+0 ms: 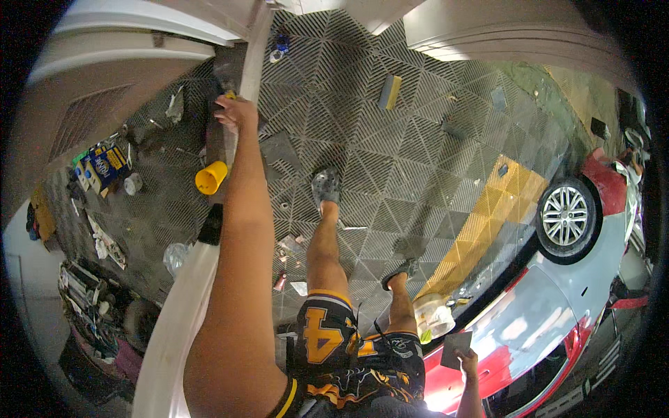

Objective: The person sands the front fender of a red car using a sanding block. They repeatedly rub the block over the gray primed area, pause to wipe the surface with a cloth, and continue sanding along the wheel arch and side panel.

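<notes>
My left arm reaches far forward along a long, narrow, pale panel [182, 306]. At its end, my left hand [237, 113] is closed, fingers curled, against the panel's dark stretch. A small yellow piece [230, 95] shows at the fingertips; what it belongs to is hidden. Low on the right, my right hand [471, 364] grips a dark grey square sheet of sandpaper [456, 348] by its edge. That sheet is held up in front of a red and grey car [529, 327], apart from the left hand's work. A yellow cup [211, 177] is beside my left forearm.
Dark floor tiles [362, 139] carry a grey-and-yellow block [390, 92], a grey sheet [281, 150] and scraps. A pale bucket [433, 317] stands near the car, whose wheel [566, 217] is farther right. Boxes [104, 166] and car parts [101, 313] lie left; large pale panels [516, 31] border the far side.
</notes>
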Available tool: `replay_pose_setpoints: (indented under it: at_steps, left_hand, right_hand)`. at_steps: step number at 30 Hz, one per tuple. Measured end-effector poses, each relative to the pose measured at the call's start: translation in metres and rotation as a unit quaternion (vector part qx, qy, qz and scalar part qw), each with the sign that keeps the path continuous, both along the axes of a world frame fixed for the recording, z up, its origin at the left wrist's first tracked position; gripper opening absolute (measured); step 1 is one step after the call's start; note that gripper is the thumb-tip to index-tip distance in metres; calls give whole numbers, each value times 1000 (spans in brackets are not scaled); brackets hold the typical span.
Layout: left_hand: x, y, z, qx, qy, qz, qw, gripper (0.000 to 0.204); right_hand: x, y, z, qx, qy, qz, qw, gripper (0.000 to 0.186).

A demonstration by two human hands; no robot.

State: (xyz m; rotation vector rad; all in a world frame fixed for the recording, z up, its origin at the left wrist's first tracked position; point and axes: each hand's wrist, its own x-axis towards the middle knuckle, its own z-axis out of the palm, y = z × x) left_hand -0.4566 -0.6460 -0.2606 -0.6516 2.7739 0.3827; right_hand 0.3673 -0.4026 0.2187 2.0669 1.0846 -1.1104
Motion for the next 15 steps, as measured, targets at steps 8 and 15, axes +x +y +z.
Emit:
replay_pose_setpoints:
  at_steps: [8,15]
  left_hand:
    - [-22,4,-19,-82,-29,26,996,64]
    - [-15,-26,-9,-89,-49,68,992,86]
  right_hand:
    - [-32,-39,-9,-25,26,-36,999,40]
    - [-67,-32,-11,-33,-8,-50,998,40]
